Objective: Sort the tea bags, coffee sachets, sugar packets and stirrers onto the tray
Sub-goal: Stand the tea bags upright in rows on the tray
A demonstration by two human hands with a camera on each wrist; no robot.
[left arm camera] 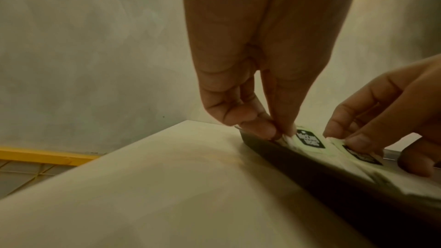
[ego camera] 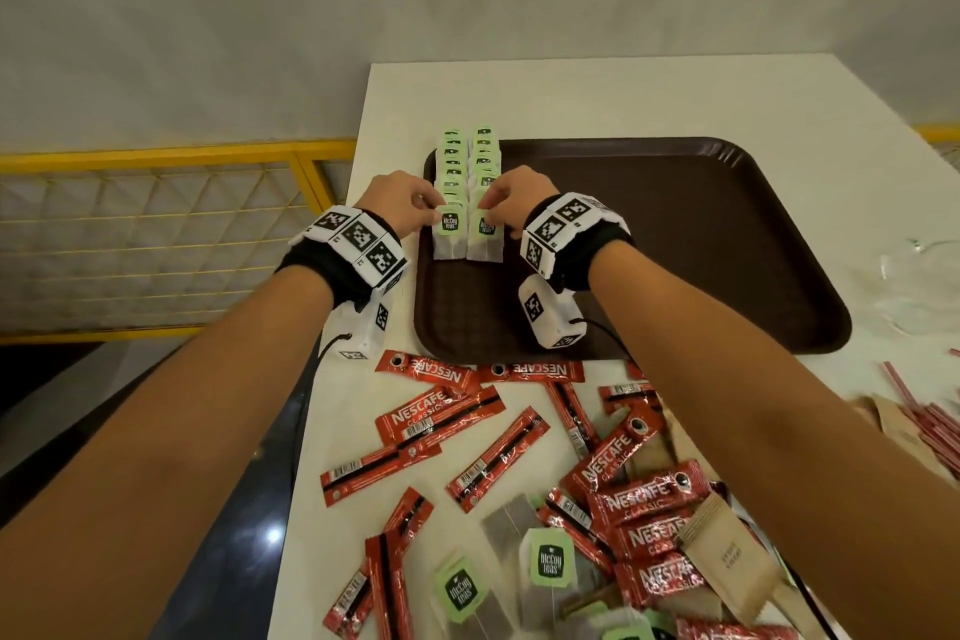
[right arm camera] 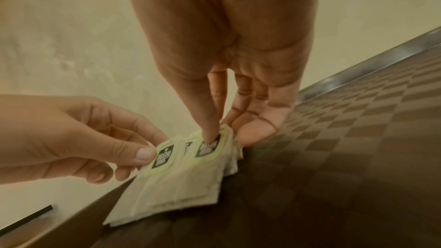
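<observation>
A brown tray [ego camera: 675,250] lies on the white table. Two rows of green-tagged tea bags run along its left side. My left hand [ego camera: 431,213] pinches the tag end of the front tea bag in the left row [ego camera: 448,234]. My right hand [ego camera: 491,208] pinches the top of the front tea bag in the right row [ego camera: 485,237]. In the left wrist view my left hand [left arm camera: 279,131] grips the tag [left arm camera: 309,139] between thumb and finger at the tray's edge. In the right wrist view my right hand [right arm camera: 226,135] has its thumb on the tag [right arm camera: 207,148] and its fingers behind the bag.
Red coffee sachets [ego camera: 441,413] lie scattered in front of the tray. Loose tea bags [ego camera: 550,561] and brown sugar packets [ego camera: 727,556] sit nearest me. Red stirrers [ego camera: 930,416] lie at the right, below a clear glass object [ego camera: 919,286]. The table's left edge drops beside a yellow railing [ego camera: 156,156].
</observation>
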